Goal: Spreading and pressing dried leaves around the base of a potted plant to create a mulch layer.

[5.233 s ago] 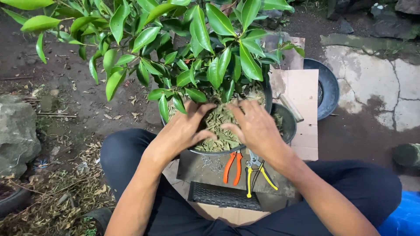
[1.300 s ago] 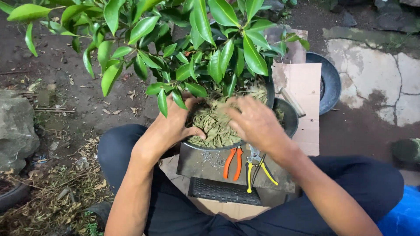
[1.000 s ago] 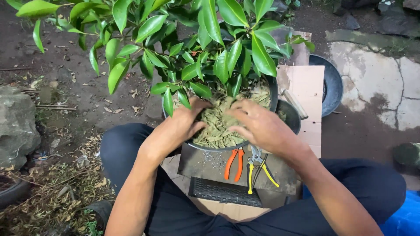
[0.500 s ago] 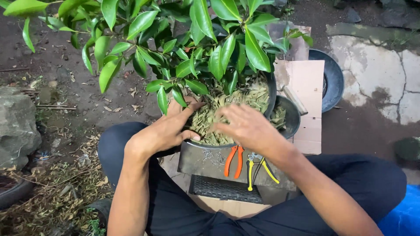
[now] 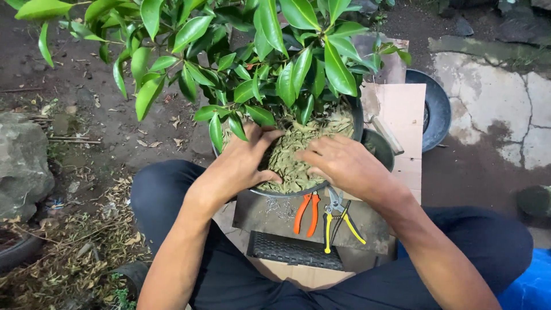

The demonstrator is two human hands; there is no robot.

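Head view: you sit low on the ground with the potted plant (image 5: 252, 63) right in front of you, its dark round pot (image 5: 356, 123) between your knees, on a dark slab over cardboard (image 5: 402, 115). Both hands are down on the layer of dry leaves (image 5: 298, 155) covering the pot's top. Your left hand (image 5: 244, 163) lies flat at the near-left rim, fingers spread and loosely bent, thumb over the edge; it presses, grips nothing. Your right hand (image 5: 344, 163) rests at the near-right, fingers curled into the leaves; I cannot tell if it has pinched any up.

Step in hand, as I judge it: spreading and packing the leaf cover under the foliage. The next move looks like it needs flat, even pressure toward the stem, with wrists kept low under the branches and leaves kept from spilling over the rim.

Near you on the slab lie orange-handled pliers (image 5: 307, 213) and yellow-handled cutters (image 5: 338, 221), untouched, with a black mesh piece (image 5: 293, 258) just nearer. A second dark basin (image 5: 430, 109) sits far right; a grey rock (image 5: 23, 166) lies at the left.

Against half a second ago: your right hand was lifted and blurred above the leaves, and is now settled on them farther right. Your left fingers have slid further in over the leaves.
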